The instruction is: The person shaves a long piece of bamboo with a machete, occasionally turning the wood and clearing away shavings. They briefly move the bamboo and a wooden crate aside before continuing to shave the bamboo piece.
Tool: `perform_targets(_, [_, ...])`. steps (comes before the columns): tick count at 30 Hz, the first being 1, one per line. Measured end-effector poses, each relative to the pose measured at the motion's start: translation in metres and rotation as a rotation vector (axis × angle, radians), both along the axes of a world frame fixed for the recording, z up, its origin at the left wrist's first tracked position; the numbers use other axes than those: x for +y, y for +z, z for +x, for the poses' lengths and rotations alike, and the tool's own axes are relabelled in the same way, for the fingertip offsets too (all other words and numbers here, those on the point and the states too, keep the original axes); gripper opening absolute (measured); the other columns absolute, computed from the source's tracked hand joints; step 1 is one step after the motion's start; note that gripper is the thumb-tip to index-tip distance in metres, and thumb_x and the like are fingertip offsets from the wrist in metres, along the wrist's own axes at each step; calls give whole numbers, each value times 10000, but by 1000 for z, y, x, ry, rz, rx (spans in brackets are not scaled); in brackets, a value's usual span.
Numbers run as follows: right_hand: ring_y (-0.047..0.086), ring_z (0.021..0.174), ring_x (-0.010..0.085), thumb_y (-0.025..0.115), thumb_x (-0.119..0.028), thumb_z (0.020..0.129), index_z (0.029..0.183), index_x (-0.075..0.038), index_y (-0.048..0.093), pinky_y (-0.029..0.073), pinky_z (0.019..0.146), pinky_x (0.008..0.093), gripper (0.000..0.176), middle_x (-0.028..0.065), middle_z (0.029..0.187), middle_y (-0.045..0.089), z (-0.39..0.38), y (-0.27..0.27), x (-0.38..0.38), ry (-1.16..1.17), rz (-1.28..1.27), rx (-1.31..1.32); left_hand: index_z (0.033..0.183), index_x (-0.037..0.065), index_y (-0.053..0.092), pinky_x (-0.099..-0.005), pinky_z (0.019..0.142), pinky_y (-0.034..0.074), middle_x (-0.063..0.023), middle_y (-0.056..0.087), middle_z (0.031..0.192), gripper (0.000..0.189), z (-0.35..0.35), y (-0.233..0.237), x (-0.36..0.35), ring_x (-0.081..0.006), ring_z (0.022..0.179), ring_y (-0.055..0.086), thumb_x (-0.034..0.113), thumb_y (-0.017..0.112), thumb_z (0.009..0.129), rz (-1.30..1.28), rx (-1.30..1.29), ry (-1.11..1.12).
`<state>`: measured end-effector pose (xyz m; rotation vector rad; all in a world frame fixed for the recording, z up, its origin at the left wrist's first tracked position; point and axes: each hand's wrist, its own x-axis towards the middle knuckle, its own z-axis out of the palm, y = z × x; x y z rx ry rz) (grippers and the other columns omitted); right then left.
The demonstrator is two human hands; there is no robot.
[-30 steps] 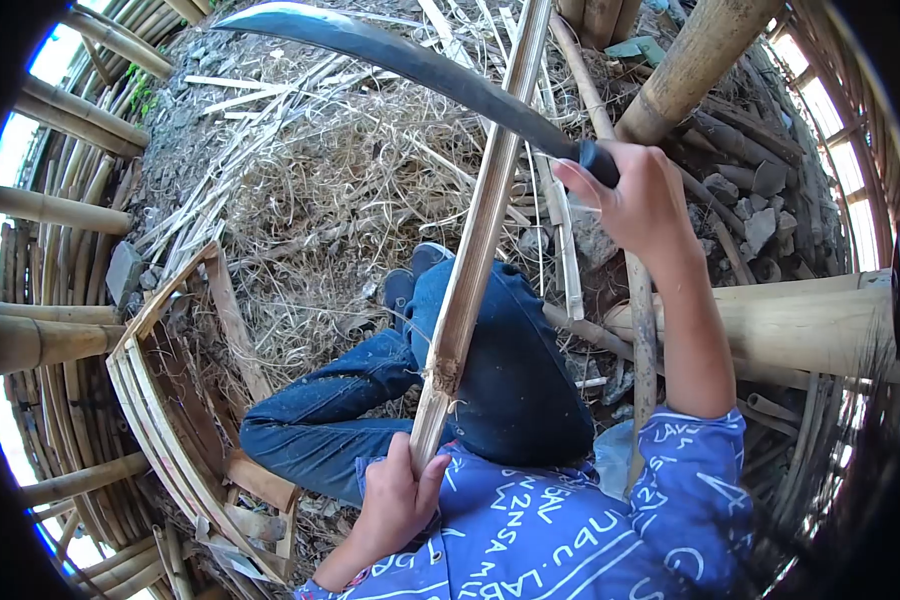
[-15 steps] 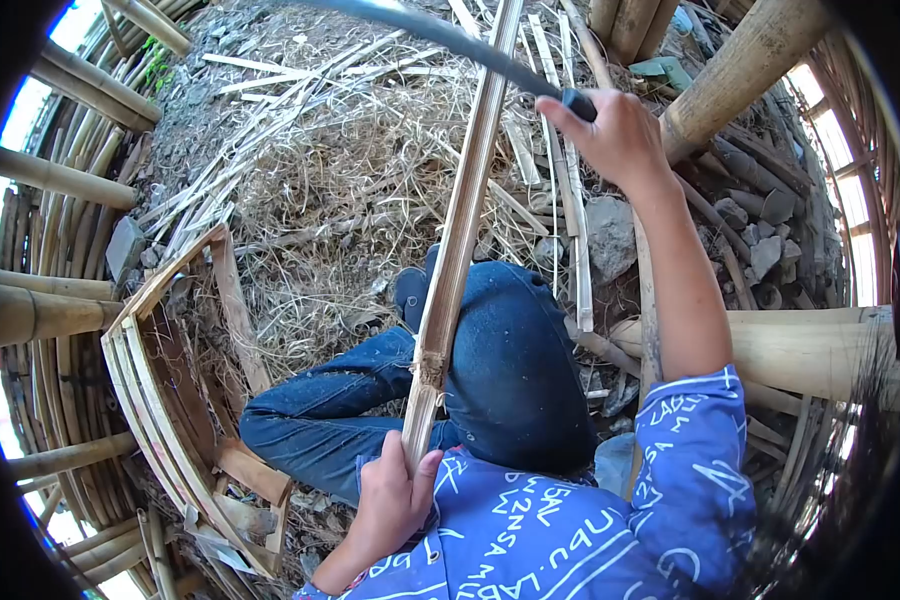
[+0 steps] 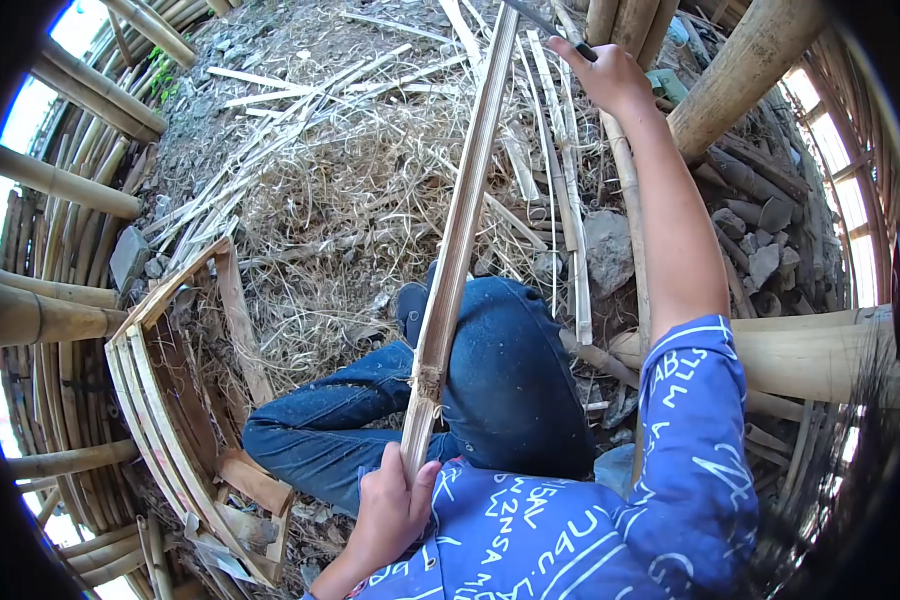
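A long split bamboo strip [image 3: 460,230], its hollow inner face up, slants from my lap past the raised knee to the top edge of the view. Its near end is gripped by my left hand [image 3: 395,505], thumb along one side. My right hand [image 3: 615,80] is closed around the dark handle of a long-bladed knife [image 3: 538,18], arm stretched far forward. The blade meets or crosses the strip near the top edge; whether it touches cannot be told, and its tip is out of view.
A wooden crate [image 3: 155,425] lies at left. Bamboo shavings [image 3: 320,210] and pale slats [image 3: 560,180] cover the ground ahead. Thick bamboo poles [image 3: 745,80] stand around, with a horizontal bamboo pole [image 3: 800,350] at right. Rocks [image 3: 607,250] lie beyond my knee.
My right hand has moved forward and slightly up with the knife, whose blade now sits nearer the strip's far end. My left hand and the strip have barely shifted.
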<state>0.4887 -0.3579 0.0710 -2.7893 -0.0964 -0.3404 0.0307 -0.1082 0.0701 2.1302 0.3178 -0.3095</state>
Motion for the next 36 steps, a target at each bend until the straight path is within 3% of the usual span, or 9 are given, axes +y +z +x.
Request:
perform_targets(8, [608, 1143, 332, 411, -835, 764, 1146, 15, 661, 464, 981, 443, 964, 226, 1149, 654, 35, 11, -12, -253, 108, 90, 898, -18, 441, -486, 510, 450, -265, 563, 615, 334, -11, 4, -5, -454, 613, 609, 267, 612, 932, 81, 91, -21])
perform_targets(12, [605, 1139, 357, 380, -809, 804, 1151, 38, 652, 433, 988, 426, 956, 274, 1105, 653, 22, -26, -52, -248, 234, 242, 913, -14, 436, -484, 515, 453, -257, 576, 627, 331, -1, 7, -3, -450, 619, 612, 266, 612, 933, -22, 90, -70])
perform_targets(13, [565, 442, 203, 469, -806, 786, 516, -20, 570, 461, 482, 332, 837, 76, 476, 534, 35, -80, -75, -157, 401, -36, 916, -12, 434, -480, 515, 453, -251, 577, 628, 327, 4, 8, -3, -447, 617, 613, 263, 611, 935, -48, 117, -54])
perform_targets(18, [414, 374, 98, 437, -679, 910, 705, -123, 466, 333, 375, 244, 594, -12, 502, 427, -145, -96, -25, -111, 1277, 229, 920, -5, 436, -448, 506, 447, -227, 566, 610, 295, 24, 5, 0, -412, 587, 617, 240, 597, 946, -147, 103, -22])
perform_targets(24, [479, 400, 119, 372, -692, 921, 635, -68, 486, 383, 400, 250, 696, 24, 479, 460, -269, -135, -13, -11, 1448, 91, 1045, 24, 476, -376, 534, 450, -149, 577, 679, 316, 31, -12, -2, -295, 615, 612, 316, 556, 956, -222, -4, -31])
perform_targets(29, [494, 448, 99, 513, -692, 865, 641, -59, 527, 368, 422, 270, 672, -11, 499, 471, -285, -86, -22, 126, 1151, 159, 1276, 64, 533, -308, 611, 474, -41, 620, 843, 545, 13, -29, 4, -155, 705, 580, 507, 495, 961, -243, -71, -50])
perform_targets(32, [512, 447, 134, 617, -684, 805, 670, -51, 587, 373, 439, 318, 648, -1, 505, 488, -287, -46, -16, 284, 843, 132, 1223, 42, 569, -292, 593, 467, -45, 612, 846, 483, 23, -17, -7, -145, 706, 567, 450, 508, 972, -164, -276, -37])
perform_targets(34, [574, 463, 222, 654, -665, 779, 687, -52, 623, 427, 456, 344, 621, 66, 504, 521, -288, -24, -2, 426, 565, 75, 948, 4, 494, -321, 503, 409, -79, 529, 599, 171, 36, 11, -13, -122, 540, 479, 154, 575, 940, -181, -1, 33])
perform_targets(36, [593, 482, 261, 657, -675, 763, 669, -57, 619, 449, 464, 357, 626, 86, 509, 538, -287, -14, 13, 461, 466, 21, 943, 3, 469, -388, 507, 426, -158, 552, 615, 206, 35, 10, -14, -281, 583, 545, 176, 581, 944, -130, -13, -1])
